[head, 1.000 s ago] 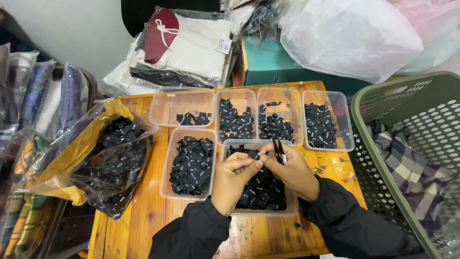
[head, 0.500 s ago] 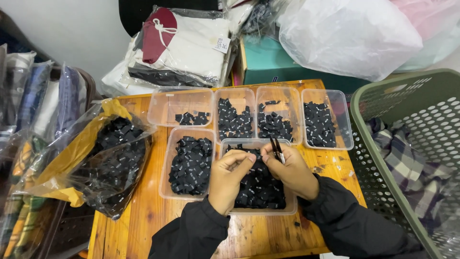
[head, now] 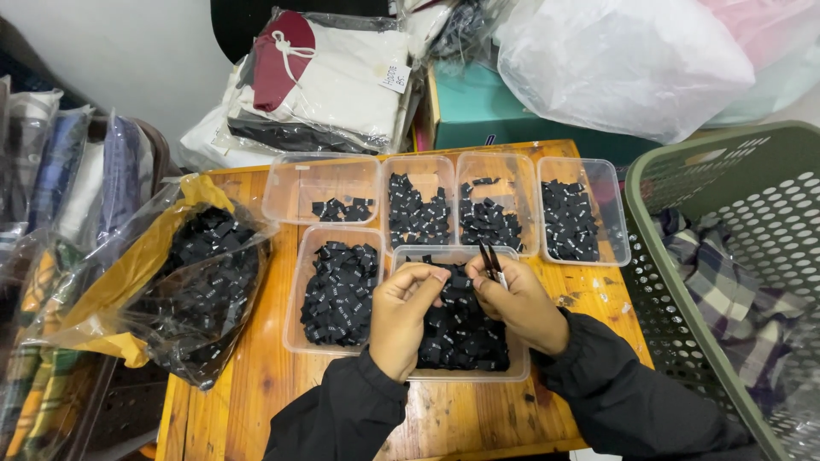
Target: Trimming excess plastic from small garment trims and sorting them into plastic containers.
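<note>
Labels (head: 461,329): small black pieces, piled in 6 clear tubs on a wooden table (head: 231,401); 4 tubs in the back row, 2 in front. 1 more heap is seen in a clear bag (head: 192,286) at left. Both hands are held over the front right tub (head: 517,369). Left hand (head: 401,312): fingers curled, tips pinched, held item too small to tell. Right hand (head: 517,303): closed on thin dark tweezers (head: 490,263). 1 green basket (head: 726,282) at right, cut off by the frame. Print on labels not readable.
</note>
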